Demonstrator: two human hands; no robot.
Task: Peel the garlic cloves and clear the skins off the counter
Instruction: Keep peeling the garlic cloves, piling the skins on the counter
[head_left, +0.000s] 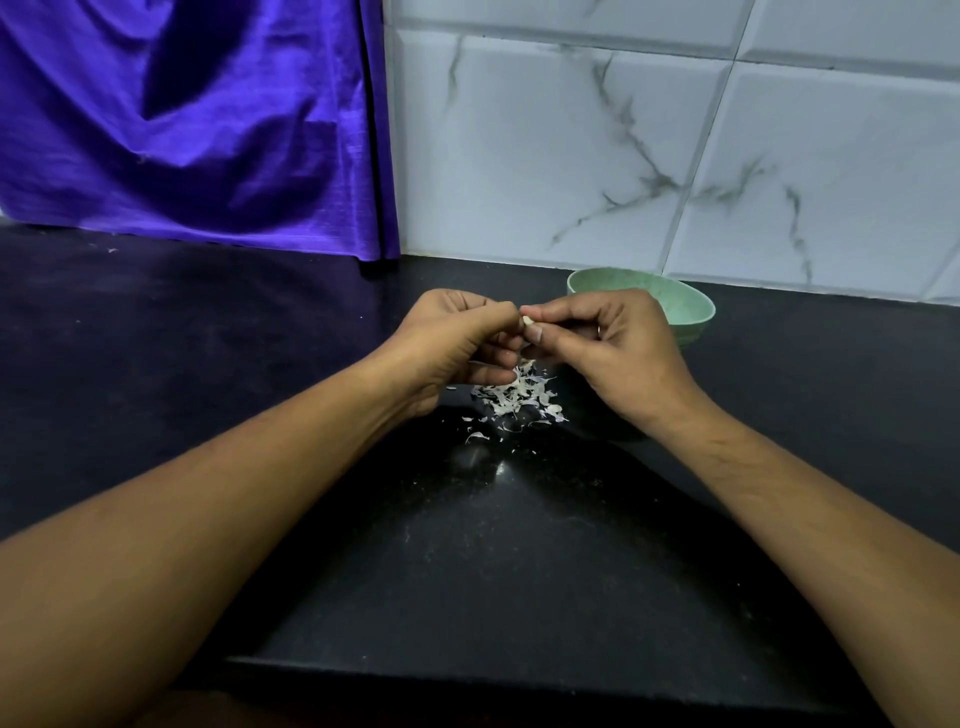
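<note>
A small pale garlic clove (528, 321) is pinched between the fingertips of both hands above the black counter (498, 545). My left hand (457, 343) has its fingers curled and meets the clove from the left. My right hand (613, 348) pinches the clove from the right with thumb and forefinger. Directly below the hands lies a pile of white garlic skins (517, 397), with a few loose flakes scattered toward me. Most of the clove is hidden by the fingers.
A light green bowl (685, 306) stands behind my right hand, near the marble-tiled wall (675, 156); its inside is not visible. A purple cloth (197, 119) hangs at the back left. The counter's front edge runs across the bottom of the view.
</note>
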